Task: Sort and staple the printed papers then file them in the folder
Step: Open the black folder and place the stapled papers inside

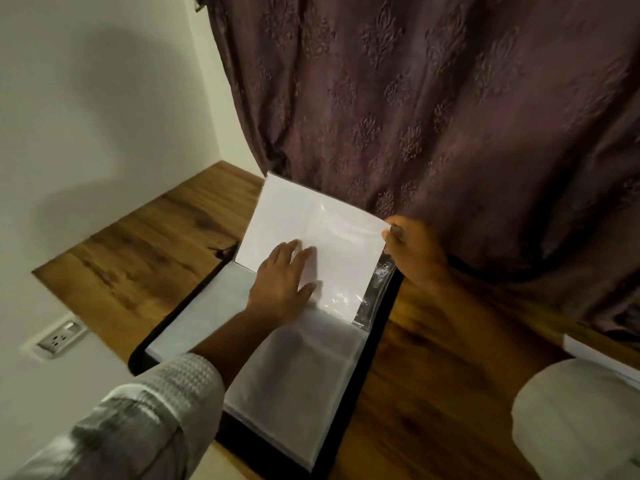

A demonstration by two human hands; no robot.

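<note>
Pressing straight-fingered left hand (282, 289) flat on white rectangular paper sheet (294, 216); pinching its far right corner with right hand (415, 251), over open black plastic-sleeved folder (379, 344) on brown wooden desk (138, 244).

purple curtain (433, 109), wall socket (61, 337), wood desk (138, 258)

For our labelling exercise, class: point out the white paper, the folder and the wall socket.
white paper (277, 209): head view, bare upper-left part of the sheet.
folder (376, 341): head view, black right-hand border.
wall socket (62, 337): head view, middle of its faceplate.
</note>
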